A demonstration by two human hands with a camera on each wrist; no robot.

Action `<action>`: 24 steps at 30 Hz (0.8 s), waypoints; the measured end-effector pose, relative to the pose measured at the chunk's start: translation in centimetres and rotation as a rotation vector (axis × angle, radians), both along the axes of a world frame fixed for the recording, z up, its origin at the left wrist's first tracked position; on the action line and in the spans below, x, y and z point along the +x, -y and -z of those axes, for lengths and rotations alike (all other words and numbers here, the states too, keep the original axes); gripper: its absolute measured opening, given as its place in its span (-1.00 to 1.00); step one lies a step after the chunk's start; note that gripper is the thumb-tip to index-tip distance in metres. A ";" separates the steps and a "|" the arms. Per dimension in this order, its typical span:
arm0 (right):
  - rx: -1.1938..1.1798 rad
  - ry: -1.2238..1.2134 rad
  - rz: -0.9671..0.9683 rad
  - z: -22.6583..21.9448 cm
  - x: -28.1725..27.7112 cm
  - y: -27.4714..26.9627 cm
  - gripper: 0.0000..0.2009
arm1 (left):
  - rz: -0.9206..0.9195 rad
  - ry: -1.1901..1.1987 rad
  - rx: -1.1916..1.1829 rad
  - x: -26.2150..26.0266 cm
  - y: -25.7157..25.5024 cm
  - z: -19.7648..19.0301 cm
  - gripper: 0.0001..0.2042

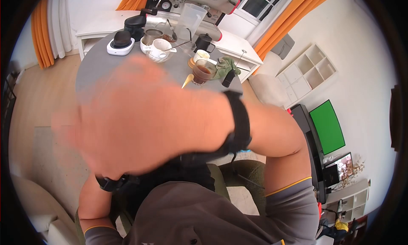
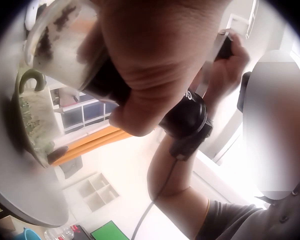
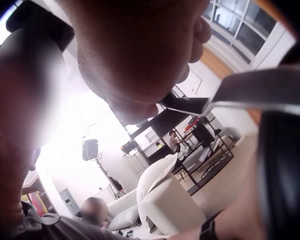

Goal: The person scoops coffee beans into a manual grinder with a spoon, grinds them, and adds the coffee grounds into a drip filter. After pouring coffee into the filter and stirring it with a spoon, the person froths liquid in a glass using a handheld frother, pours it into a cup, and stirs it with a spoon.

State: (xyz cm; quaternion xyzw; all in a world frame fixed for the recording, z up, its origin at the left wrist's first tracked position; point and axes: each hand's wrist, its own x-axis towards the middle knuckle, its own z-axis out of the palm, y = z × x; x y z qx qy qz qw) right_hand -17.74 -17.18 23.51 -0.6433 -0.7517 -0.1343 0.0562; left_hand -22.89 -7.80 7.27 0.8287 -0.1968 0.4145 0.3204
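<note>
In the left wrist view my left hand (image 2: 150, 65) grips a hand coffee grinder, its clear jar (image 2: 65, 45) specked with dark grounds and its black top (image 2: 185, 112) bearing white lettering. My right hand (image 2: 232, 67) holds the knob end of the metal crank (image 2: 207, 77). Seen from the right wrist, fingers curl over the black knob (image 3: 190, 104), and the flat crank arm (image 3: 260, 90) runs right. From the head, the blurred right hand (image 1: 131, 113) hides the left hand and the grinder.
On the grey round table (image 1: 176, 75) stand a white cup (image 1: 160, 47), a tall clear container (image 1: 191, 19), a black pitcher (image 1: 205, 42) and a glass (image 1: 203, 73) of brown liquid. A green cloth (image 1: 226, 67) lies at the right edge. An espresso machine (image 1: 187, 15) stands behind.
</note>
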 end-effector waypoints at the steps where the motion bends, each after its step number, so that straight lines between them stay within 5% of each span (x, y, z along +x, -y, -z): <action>1: -0.167 0.057 0.159 -1.2 0.7 -0.4 -0.76 | 0.017 0.006 0.015 0.1 -0.1 -0.1 -0.48; 3: 0.200 0.003 0.209 0.0 3.8 -0.8 -0.75 | 0.048 0.021 0.043 0.1 -0.4 -0.1 -0.47; 6: 0.358 -0.023 0.164 0.4 7.9 0.3 -0.81 | 0.059 -0.047 -0.026 -0.1 -1.0 -0.3 -0.46; 15: 0.355 -0.156 0.428 3.2 10.8 5.6 -0.79 | -0.058 -0.021 -0.153 -0.6 -3.0 -0.7 -0.43; 22: 0.181 -0.176 0.371 8.6 6.9 8.7 -0.80 | -0.395 -0.092 -0.320 -0.1 -6.4 -0.9 -0.46; 24: 0.155 -0.142 0.218 9.8 5.1 8.7 -0.80 | -0.403 -0.111 -0.297 0.2 -6.6 -0.7 -0.47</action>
